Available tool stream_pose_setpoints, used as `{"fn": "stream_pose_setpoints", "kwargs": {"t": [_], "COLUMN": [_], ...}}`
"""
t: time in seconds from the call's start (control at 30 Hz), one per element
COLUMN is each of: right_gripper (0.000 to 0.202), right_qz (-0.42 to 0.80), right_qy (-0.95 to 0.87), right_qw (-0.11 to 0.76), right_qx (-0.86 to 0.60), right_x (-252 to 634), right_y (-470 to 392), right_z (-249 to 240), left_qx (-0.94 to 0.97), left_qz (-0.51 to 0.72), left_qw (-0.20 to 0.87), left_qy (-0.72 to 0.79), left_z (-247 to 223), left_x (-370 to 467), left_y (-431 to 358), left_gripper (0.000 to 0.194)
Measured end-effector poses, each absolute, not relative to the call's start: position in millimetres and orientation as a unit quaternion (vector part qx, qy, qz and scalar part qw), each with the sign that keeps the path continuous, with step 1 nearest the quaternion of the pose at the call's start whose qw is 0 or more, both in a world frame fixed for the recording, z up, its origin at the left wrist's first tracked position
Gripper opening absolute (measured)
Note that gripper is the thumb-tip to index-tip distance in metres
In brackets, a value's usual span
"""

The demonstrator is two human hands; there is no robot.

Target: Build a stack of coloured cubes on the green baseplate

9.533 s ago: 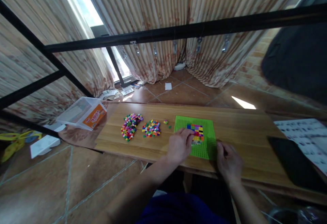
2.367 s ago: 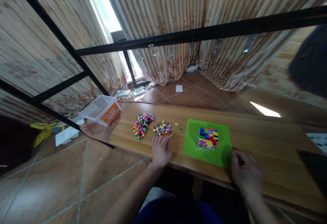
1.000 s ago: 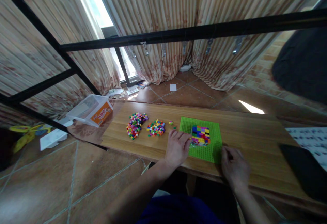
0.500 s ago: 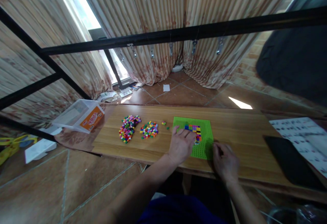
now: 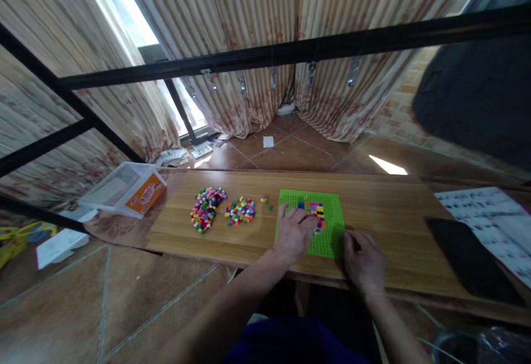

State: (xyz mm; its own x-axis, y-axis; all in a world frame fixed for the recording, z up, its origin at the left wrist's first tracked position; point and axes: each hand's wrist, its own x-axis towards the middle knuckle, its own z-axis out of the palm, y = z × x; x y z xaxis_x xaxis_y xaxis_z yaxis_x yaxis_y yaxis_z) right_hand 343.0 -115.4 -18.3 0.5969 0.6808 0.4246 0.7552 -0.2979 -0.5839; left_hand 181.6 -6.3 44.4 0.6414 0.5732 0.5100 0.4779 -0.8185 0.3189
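Note:
A green studded baseplate [image 5: 332, 245] lies on the wooden table in front of me. Small coloured bricks [image 5: 319, 213] form a block pattern on it, partly covered by my left hand [image 5: 293, 231]. That hand reaches over the plate with bent fingers, its thumb and index tips close together at the pattern's lower part. Any brick between them is too small to make out. At the plate's right edge, my right hand [image 5: 365, 259] is curled closed, its fingertips touching the rim or just beside it. What lies inside its fingers is hidden.
Two heaps of loose bricks, a larger one [image 5: 205, 212] and a smaller one [image 5: 240, 211], lie left of the plate. A few stray bricks [image 5: 264, 199] sit between. A clear plastic box [image 5: 124, 187] stands far left; a black flat object [image 5: 473, 261] and printed sheet [image 5: 489, 225] lie right.
The whole view has shifted slightly. Both hands keep nearly the same places on and beside the baseplate, with the left fingertips still at the brick pattern.

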Motion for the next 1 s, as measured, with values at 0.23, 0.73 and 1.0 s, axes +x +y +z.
{"fn": "stream_pose_setpoints", "kwargs": {"t": [0.23, 0.73, 1.0], "right_gripper": [0.043, 0.043, 0.045], "right_qz": [-0.051, -0.046, -0.050], "right_qy": [-0.446, -0.440, -0.446], "right_qw": [0.389, 0.389, 0.384], "right_qx": [-0.805, -0.808, -0.807], "right_x": [342, 342, 343], "right_y": [-116, -116, -117], "right_z": [-16, -17, -19], "left_qx": [0.884, 0.912, 0.916], "left_qz": [0.342, 0.294, 0.296], "left_qw": [0.108, 0.054, 0.034], "left_qy": [0.299, 0.280, 0.268], "left_z": [38, 37, 32], "left_x": [179, 169, 172], "left_y": [-8, -13, -12], "left_gripper": [0.020, 0.035, 0.030]}}
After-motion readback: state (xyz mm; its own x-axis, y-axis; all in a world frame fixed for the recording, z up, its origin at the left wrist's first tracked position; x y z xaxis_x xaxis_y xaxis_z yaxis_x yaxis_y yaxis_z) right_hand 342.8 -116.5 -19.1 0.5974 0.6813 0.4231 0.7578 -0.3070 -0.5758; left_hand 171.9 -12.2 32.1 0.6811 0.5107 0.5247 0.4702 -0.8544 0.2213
